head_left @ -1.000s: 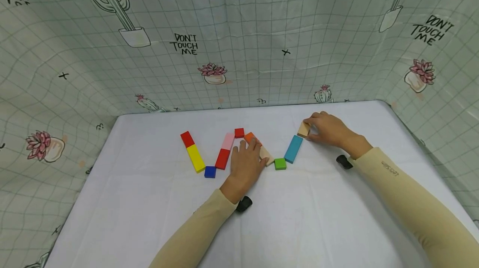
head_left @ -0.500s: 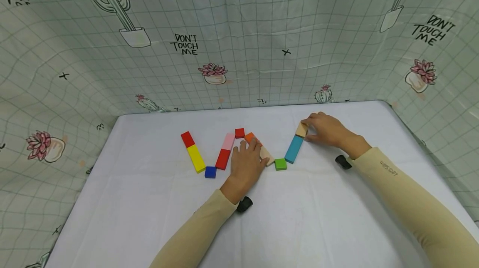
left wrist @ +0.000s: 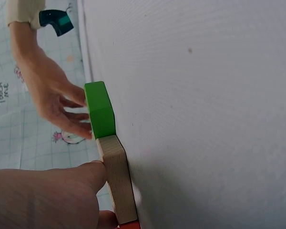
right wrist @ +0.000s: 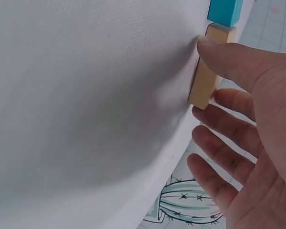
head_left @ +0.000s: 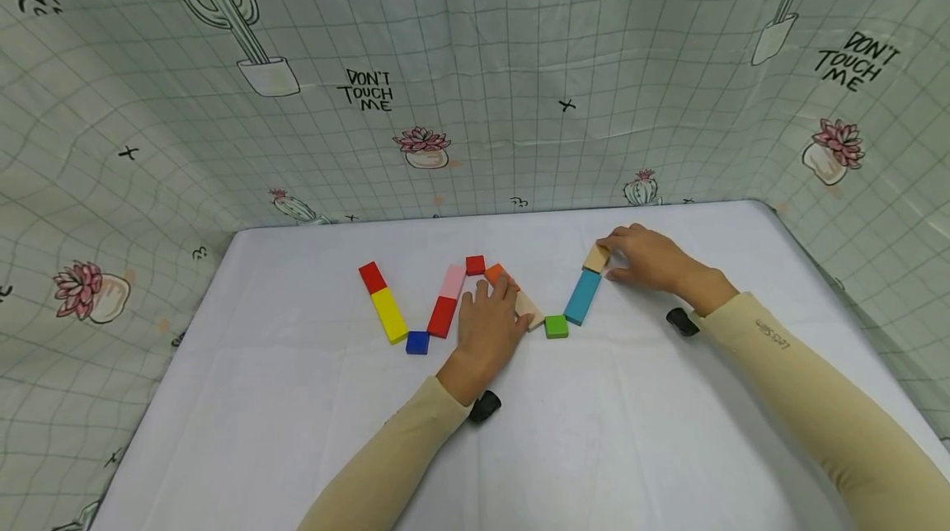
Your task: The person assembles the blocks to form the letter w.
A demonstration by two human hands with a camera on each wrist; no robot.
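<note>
My right hand (head_left: 656,257) pinches a plain wooden block (head_left: 596,256) between thumb and fingers at the upper end of a teal block (head_left: 582,297). In the right wrist view that wooden block (right wrist: 207,71) stands end to end with the teal block (right wrist: 225,10). My left hand (head_left: 486,325) rests with relaxed fingers over an orange block (head_left: 495,271) and a pale wooden block (head_left: 530,312). Its thumb touches the side of the pale block (left wrist: 118,179) in the left wrist view. A green block (head_left: 557,326) sits between the pale and teal blocks.
Further left, the zigzag row has a small red block (head_left: 475,265), a pink block (head_left: 454,281), a longer red block (head_left: 442,317), a blue block (head_left: 417,342), a yellow block (head_left: 389,317) and another red block (head_left: 373,276). A patterned cloth (head_left: 505,61) hangs behind the white table (head_left: 594,432).
My right hand has slid the wooden block slightly left and turned it into line with the teal block. The left hand has kept its place.
</note>
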